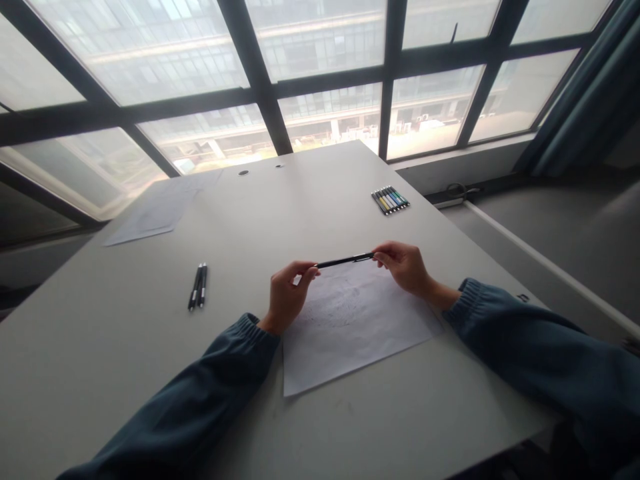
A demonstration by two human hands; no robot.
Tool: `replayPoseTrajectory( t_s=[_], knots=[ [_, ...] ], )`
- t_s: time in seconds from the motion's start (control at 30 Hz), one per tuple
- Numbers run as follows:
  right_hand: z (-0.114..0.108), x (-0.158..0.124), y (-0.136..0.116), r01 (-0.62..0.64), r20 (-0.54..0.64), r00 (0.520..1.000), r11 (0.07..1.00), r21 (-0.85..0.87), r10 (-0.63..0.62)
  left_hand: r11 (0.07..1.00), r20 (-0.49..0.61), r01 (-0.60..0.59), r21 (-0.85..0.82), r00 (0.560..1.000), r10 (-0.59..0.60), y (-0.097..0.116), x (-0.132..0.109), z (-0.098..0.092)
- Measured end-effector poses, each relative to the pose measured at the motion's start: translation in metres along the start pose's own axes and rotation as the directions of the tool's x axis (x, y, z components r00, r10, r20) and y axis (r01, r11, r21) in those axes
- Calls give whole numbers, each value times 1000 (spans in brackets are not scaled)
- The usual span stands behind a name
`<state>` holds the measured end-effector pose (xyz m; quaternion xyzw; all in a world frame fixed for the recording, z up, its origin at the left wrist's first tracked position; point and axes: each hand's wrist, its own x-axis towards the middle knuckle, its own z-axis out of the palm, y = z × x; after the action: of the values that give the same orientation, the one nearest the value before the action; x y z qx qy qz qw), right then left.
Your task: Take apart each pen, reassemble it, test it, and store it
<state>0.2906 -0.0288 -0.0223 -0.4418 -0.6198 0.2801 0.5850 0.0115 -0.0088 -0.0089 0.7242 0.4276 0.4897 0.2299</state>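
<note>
A black pen (345, 261) is held level between my two hands, above a sheet of white paper (350, 347). My left hand (291, 293) pinches one end of it between thumb and fingers. At the other end, the side with the clip, my right hand (404, 265) grips it the same way. Faint grey marks cover the upper part of the sheet, which lies slightly turned on the table. Two black pens (199, 287) lie side by side to the left of my left hand.
A row of pens with coloured labels (391, 200) lies farther back on the white table (280, 220). More paper sheets (153, 212) rest at the back left. Windows stand behind the table. On the right is the table's edge, with a white strip (545, 263) along the floor beyond.
</note>
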Motion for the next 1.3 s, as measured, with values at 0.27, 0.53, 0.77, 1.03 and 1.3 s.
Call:
replayPoseTrajectory(
  t_s=[0.27, 0.53, 0.77, 1.03, 1.3],
  knots=[
    [-1, 0, -6, 2, 9, 1000, 1000, -19, -2, 1000, 8, 1, 3, 1000, -1, 0, 0, 0],
    [-1, -1, -4, 8, 19, 1000, 1000, -24, -8, 1000, 17, 14, -5, 1000, -14, 1, -1, 0],
    [-1, -1, -4, 8, 21, 1000, 1000, -28, -7, 1000, 27, 4, -13, 1000, -4, 2, -1, -1],
    [-2, -1, -4, 21, 24, 1000, 999, -29, -20, 1000, 35, -7, -1, 999, 7, 4, -1, -1],
    [-1, -1, -5, 13, 23, 1000, 999, -33, -12, 999, 44, -21, 37, 999, 20, 6, 0, -3]
  ],
)
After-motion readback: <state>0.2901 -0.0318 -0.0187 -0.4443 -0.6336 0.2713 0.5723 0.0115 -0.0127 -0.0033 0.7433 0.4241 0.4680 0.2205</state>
